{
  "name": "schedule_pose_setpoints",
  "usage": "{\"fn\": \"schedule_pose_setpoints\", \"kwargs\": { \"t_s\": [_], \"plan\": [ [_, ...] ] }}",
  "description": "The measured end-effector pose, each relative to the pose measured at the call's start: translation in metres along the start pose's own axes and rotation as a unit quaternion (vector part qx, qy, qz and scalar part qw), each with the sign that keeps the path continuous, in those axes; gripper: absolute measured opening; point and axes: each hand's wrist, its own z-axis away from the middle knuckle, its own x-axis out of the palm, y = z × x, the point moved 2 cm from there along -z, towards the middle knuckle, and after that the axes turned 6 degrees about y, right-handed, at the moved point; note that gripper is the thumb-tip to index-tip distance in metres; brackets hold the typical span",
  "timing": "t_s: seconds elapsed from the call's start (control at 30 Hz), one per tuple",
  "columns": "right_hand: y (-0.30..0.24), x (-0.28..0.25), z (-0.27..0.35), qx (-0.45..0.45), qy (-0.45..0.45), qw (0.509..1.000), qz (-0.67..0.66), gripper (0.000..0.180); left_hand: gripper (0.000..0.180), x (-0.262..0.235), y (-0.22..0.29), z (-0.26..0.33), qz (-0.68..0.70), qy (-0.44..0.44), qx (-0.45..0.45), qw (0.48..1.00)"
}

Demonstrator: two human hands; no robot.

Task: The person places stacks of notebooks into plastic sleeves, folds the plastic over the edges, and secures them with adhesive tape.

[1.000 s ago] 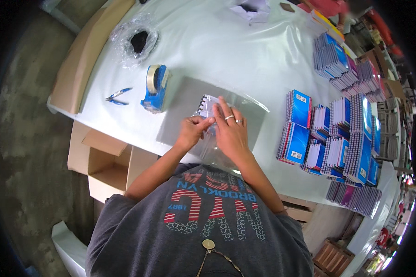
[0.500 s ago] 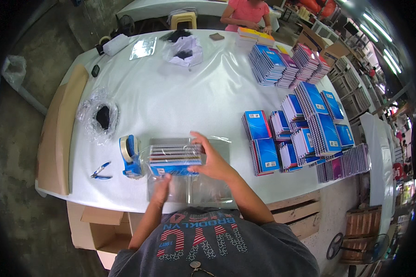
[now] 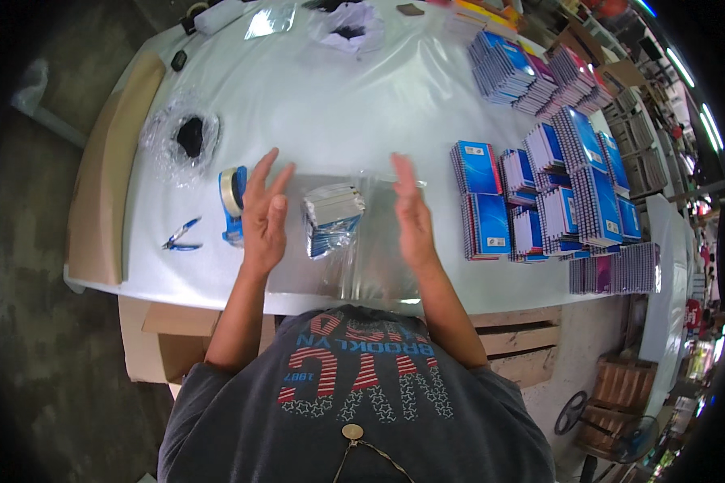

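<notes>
A small bundle of blue-covered notebooks [image 3: 333, 221], wrapped in clear plastic, stands on the white-covered table between my hands. Beneath and around it lie flat clear plastic sheets or bags [image 3: 379, 266]. To its left, my left hand [image 3: 266, 213] is raised with the fingers stretched out, holding nothing. My right hand [image 3: 412, 211], slightly blurred, is held up on the other side, fingers extended and apart from the bundle. Just beyond my left hand is a blue tape dispenser [image 3: 232, 201] with a roll of tape, partly hidden by that hand.
Blue-handled pliers [image 3: 183, 234] lie at left, near crumpled clear plastic [image 3: 182, 138] and a long folded cardboard sheet [image 3: 109, 177]. Stacks of spiral notebooks [image 3: 572, 181] cover the right side, with more stacks [image 3: 532, 72] behind. An open cardboard box [image 3: 169, 338] sits below the front edge.
Both hands have let go of the wrapped bundle and moved apart to its sides. The bundle now stands turned, showing a different side. The view has tilted downward.
</notes>
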Motion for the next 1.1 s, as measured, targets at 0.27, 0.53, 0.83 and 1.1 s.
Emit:
{"fn": "schedule_pose_setpoints", "kwargs": {
  "t_s": [0.27,0.53,0.83,1.1],
  "plan": [
    [0.072,0.01,0.027,0.11,-0.141,0.983,0.048,0.106,0.098,0.025,-0.073,0.081,0.242,-0.064,-0.151,0.956],
    [0.088,0.038,0.017,0.105,-0.089,0.988,0.062,0.085,0.082,0.04,-0.059,0.055,0.297,-0.101,-0.236,0.92],
    [0.074,0.048,0.003,0.125,0.017,0.992,-0.01,0.082,0.087,0.063,-0.063,0.06,0.113,-0.026,-0.119,0.986],
    [0.082,0.064,0.006,0.105,0.182,0.978,-0.004,0.043,0.06,0.068,-0.035,0.071,0.023,0.078,-0.174,0.981]
  ]
}}
